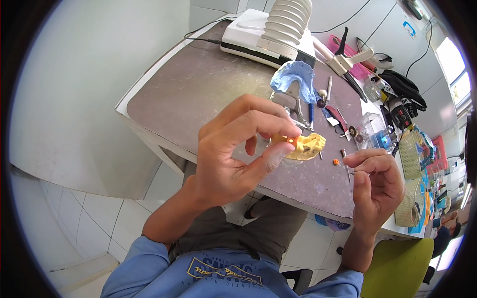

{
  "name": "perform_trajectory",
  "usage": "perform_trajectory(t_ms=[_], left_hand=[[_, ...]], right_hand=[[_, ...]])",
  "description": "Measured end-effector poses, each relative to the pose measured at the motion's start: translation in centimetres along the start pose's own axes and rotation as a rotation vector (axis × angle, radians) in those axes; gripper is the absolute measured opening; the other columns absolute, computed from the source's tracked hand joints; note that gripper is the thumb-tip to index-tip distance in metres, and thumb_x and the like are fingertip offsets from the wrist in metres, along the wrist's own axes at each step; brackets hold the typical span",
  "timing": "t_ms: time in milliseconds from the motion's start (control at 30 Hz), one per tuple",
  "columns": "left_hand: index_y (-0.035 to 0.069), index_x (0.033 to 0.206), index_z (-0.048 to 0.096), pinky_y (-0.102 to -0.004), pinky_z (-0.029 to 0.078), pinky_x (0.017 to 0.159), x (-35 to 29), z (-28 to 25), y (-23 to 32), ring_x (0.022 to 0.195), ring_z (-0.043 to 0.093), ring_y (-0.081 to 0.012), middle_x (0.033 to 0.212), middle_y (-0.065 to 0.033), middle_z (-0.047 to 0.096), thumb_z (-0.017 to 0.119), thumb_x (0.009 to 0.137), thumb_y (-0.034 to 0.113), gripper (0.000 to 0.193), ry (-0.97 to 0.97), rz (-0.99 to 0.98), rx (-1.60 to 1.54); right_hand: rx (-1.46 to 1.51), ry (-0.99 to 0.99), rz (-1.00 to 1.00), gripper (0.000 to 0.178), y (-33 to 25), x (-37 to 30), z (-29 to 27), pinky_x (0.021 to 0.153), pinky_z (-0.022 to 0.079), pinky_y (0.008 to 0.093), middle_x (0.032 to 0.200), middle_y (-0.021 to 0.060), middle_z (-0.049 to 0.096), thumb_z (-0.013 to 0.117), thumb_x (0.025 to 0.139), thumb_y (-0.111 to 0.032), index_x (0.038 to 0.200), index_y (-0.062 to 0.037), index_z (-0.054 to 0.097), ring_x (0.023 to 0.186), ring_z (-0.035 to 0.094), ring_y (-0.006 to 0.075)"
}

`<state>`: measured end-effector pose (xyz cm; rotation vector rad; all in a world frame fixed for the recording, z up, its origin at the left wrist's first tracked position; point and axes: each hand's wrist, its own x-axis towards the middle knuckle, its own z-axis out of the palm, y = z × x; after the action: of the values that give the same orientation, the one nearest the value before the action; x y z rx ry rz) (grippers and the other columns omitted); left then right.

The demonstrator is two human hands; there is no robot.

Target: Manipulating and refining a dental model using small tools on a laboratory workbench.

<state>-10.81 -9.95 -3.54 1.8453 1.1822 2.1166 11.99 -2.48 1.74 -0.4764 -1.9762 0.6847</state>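
My left hand (238, 149) is raised over the bench, thumb and fingertips pinching a small orange dental piece (292, 141). Just behind those fingertips is a yellow dental model (312, 146) on a pale base; whether the orange piece touches it I cannot tell. A blue dental cast (293, 79) stands farther back, with a metal articulator (298, 113) between the two. My right hand (377, 186) is closed over the bench's right side, thumb against curled fingers; a thin dark tip shows there, too small to name. A second small orange piece (336, 162) lies on the bench near it.
A white machine with a ribbed hose (285, 30) occupies the back of the grey bench (184, 89). Small tools, including a blue-handled one (311, 114), lie right of the casts. Green baskets (411, 154) line the right side. A green chair (397, 268) stands at lower right.
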Motion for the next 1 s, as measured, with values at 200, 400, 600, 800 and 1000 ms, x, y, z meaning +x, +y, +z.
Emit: perform_trajectory(t_ms=[200,400,600,800,1000], left_hand=[[0.008,0.095,0.076,-0.0256,0.045,0.064,1.3,-0.8,0.0,0.085,0.06,-0.0147,0.096,-0.0071,0.071,0.079,0.078,0.004,0.017,-0.122,0.138,0.211],[0.009,0.093,0.076,-0.0337,0.048,0.076,1.8,-1.1,-0.4,0.088,0.06,-0.0212,0.093,-0.0055,0.071,0.08,0.072,0.004,0.022,-0.188,0.208,0.267],[0.009,0.092,0.074,-0.0354,0.05,0.081,2.1,-1.3,-0.7,0.09,0.061,-0.0235,0.093,-0.0056,0.071,0.076,0.071,0.001,0.023,-0.238,0.183,0.201],[0.007,0.091,0.071,-0.0364,0.052,0.083,2.2,-1.4,-0.7,0.092,0.064,-0.0236,0.092,-0.0068,0.071,0.072,0.071,-0.001,0.022,-0.295,0.134,0.119],[0.004,0.093,0.069,-0.0351,0.053,0.081,2.1,-0.9,-0.5,0.09,0.067,-0.0225,0.092,-0.0106,0.07,0.069,0.073,-0.001,0.02,-0.311,0.039,0.023]], right_hand=[[-0.013,-0.01,0.013,0.01,0.3,0.0,-0.8,0.078,0.052,0.0297,0.09,0.0176,0.072,0.067,0.076,0.005,0.084,0.0027,0.062,0.081,0.067,0.0192],[-0.014,-0.017,0.003,0.011,0.5,0.0,-1.2,0.078,0.052,0.0309,0.088,0.0171,0.072,0.068,0.073,0.004,0.083,0.0018,0.062,0.08,0.067,0.0195],[-0.017,-0.008,-0.004,0.012,0.6,0.0,-1.0,0.078,0.053,0.0316,0.086,0.0174,0.072,0.068,0.072,0.003,0.082,0.0012,0.062,0.079,0.068,0.0198],[-0.01,-0.02,-0.036,0.013,0.8,0.0,-0.8,0.074,0.053,0.03,0.085,0.0177,0.072,0.069,0.071,0.002,0.082,0.0012,0.062,0.076,0.068,0.0199],[-0.096,-0.031,-0.174,0.015,0.0,0.5,-0.2,0.069,0.054,0.029,0.088,0.0189,0.073,0.071,0.07,0.003,0.082,0.0,0.062,0.075,0.069,0.0199]])
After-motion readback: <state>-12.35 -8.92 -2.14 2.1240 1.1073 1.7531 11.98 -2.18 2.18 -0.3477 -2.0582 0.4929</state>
